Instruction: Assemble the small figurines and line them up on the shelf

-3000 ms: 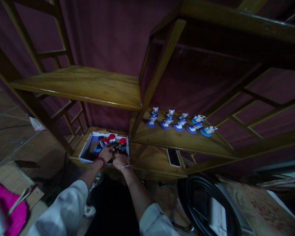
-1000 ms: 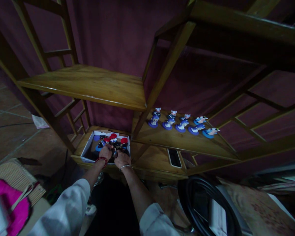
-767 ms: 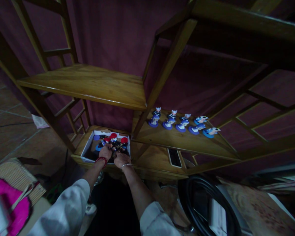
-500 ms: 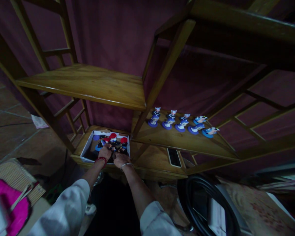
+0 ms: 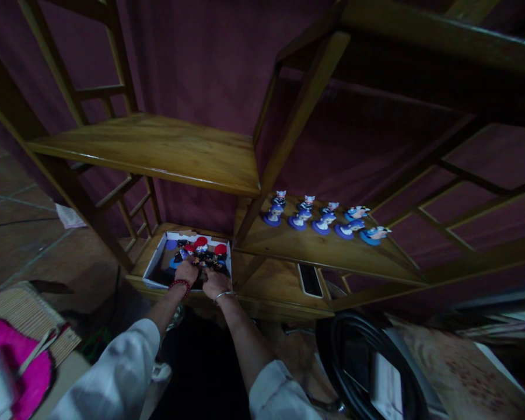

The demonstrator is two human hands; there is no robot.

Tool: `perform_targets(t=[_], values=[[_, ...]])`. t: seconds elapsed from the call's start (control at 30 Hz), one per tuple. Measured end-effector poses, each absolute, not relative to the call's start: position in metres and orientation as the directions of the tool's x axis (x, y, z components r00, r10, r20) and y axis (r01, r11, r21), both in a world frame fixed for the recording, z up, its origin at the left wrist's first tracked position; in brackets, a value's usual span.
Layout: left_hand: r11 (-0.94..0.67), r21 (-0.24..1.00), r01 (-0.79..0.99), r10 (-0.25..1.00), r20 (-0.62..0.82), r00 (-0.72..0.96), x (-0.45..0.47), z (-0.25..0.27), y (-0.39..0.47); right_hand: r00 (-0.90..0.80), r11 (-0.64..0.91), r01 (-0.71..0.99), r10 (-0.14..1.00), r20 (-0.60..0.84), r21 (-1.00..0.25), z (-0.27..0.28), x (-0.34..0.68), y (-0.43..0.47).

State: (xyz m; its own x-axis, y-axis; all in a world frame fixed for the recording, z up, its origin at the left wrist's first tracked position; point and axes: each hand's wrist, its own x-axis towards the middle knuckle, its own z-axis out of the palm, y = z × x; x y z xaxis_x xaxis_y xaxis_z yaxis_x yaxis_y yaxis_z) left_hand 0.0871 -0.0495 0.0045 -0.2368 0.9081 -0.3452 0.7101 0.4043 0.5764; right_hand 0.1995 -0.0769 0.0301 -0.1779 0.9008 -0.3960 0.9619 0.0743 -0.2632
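Both my hands reach into a shallow white box (image 5: 154,260) on the low left shelf. Inside it lie several small figurines (image 5: 201,247) with red, blue and purple round bases. My left hand (image 5: 186,272), with a red bead bracelet at the wrist, has its fingers curled down among the dark figurines. My right hand (image 5: 215,284), with a silver bangle, is close beside it, fingers bent inward. Whatever lies between the fingertips is dark and too small to make out.
On the right shelf (image 5: 284,248) stand several figurines (image 5: 324,223) in two rows. Below them lies a phone (image 5: 310,280). A wooden upright (image 5: 297,116) parts the shelves. Coiled black hose (image 5: 328,344) sits at the lower right, a pink pad (image 5: 35,373) at the lower left.
My right hand has shifted very slightly inside the box. My left hand and the figurines look the same.
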Motion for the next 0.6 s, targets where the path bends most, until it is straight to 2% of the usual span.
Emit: perform_targets(t=[0.6], values=[[0.433,0.602,0.671,0.897,-0.364,-0.252,0.0834,-0.001,-0.0462,-0.12,0.045,0.962,0.955,-0.271,-0.268,0.0316,0.1981,-0.0824]])
